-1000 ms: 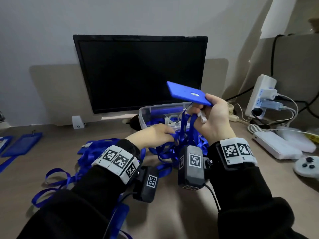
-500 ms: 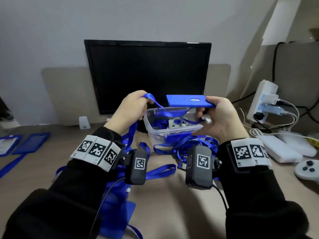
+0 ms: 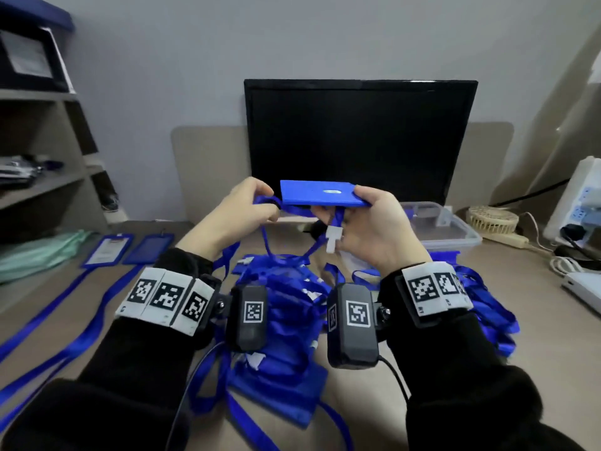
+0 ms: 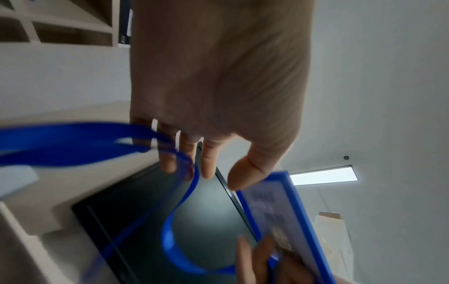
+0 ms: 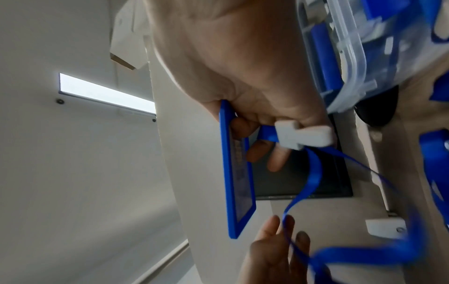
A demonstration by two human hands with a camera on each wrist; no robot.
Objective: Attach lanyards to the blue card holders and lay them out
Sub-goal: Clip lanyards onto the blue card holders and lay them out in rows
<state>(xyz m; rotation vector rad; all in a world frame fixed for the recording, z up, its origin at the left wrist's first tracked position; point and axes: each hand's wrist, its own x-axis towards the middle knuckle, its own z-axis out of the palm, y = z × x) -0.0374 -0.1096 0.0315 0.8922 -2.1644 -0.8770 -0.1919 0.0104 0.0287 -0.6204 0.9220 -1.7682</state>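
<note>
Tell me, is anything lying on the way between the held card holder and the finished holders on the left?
Nothing visible: the card holder is held up in the right hand, and the table toward the laid-out holders looks bare.

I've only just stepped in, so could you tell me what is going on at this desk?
A person is fitting a lanyard to a blue card holder. The right hand holds the card holder flat in front of the monitor, with the lanyard's white clip hanging beneath it. The left hand pinches the lanyard strap beside the holder. Two finished holders lie at the desk's left, and a pile of lanyards sits below the hands.
</note>
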